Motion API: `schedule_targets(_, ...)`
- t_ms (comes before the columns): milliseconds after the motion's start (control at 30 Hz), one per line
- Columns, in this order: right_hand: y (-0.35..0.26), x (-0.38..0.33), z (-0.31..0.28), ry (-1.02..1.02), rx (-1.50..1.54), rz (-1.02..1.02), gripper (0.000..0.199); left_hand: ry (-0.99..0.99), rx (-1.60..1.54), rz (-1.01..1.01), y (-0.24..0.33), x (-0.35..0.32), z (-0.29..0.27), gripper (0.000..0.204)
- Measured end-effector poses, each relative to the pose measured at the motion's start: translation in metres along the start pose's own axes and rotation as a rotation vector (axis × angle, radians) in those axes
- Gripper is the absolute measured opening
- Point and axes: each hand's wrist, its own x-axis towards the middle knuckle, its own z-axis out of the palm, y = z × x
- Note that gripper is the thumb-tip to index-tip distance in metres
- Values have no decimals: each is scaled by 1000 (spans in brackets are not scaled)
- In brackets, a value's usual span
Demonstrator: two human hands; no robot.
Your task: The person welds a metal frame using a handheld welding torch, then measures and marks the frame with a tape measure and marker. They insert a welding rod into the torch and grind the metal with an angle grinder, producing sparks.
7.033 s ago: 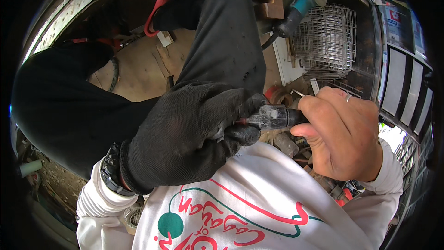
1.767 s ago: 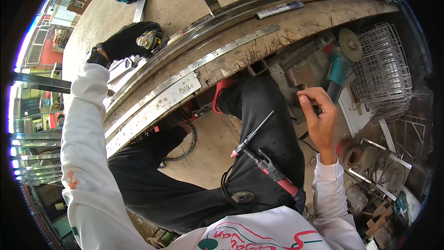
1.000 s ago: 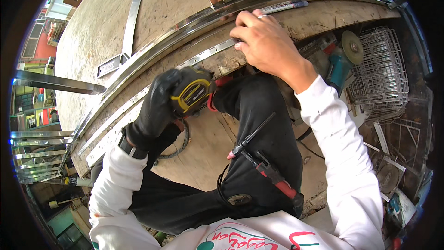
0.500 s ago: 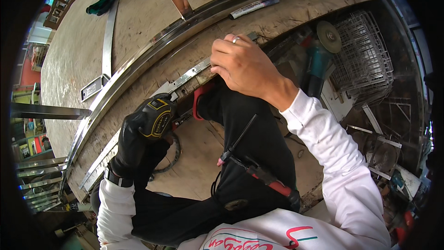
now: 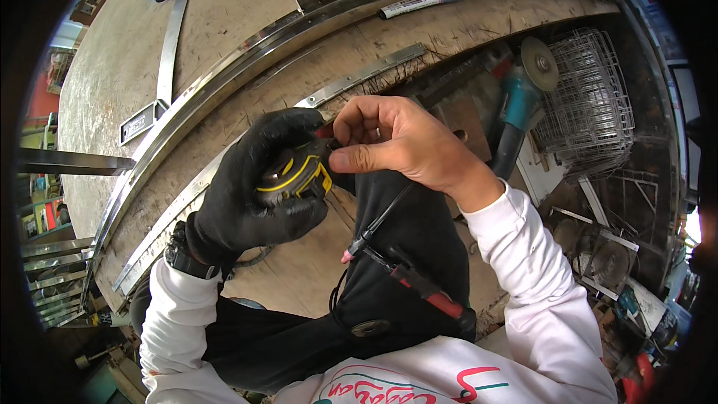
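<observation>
Tape measure: the round black and yellow tape measure (image 5: 295, 176) sits inside the left grip (image 5: 243, 191), just left of the right grip (image 5: 419, 150), up in the air.
Left grip: the black glove is wrapped around the tape measure, with glove fingers above and below it.
Right grip: the bare thumb and fingers are bent close together at the tape measure's right edge; one cannot tell if they pinch anything.
Slip: the tape measure could drop below the left grip, because the glove is thick and the case is smooth and round.
Snap: if the right grip has the tape's end and lets go, the tape could whip back and sting the bare fingers.
Welding torch: the red and black welding torch (image 5: 440, 301) lies loose on the black trouser leg (image 5: 441, 239), below the right grip; a knee bump could make it slide off.
Metal strip: the thin metal strip (image 5: 366, 75) lies near the edge of the bench (image 5: 479, 26), above the right grip; an elbow could knock it down.
Pointing: the yellow-edged side seems to face right, toward the right grip; its mouth is hidden.
Long axis: it seems to lean from low left, inside the left grip, to high right, though the glove covers much of it.
</observation>
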Motion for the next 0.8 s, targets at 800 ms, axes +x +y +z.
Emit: schedule_targets(800,-39,12,-144,319,-1101,-280,17,275,729,-41,-25,-15,-26,52)
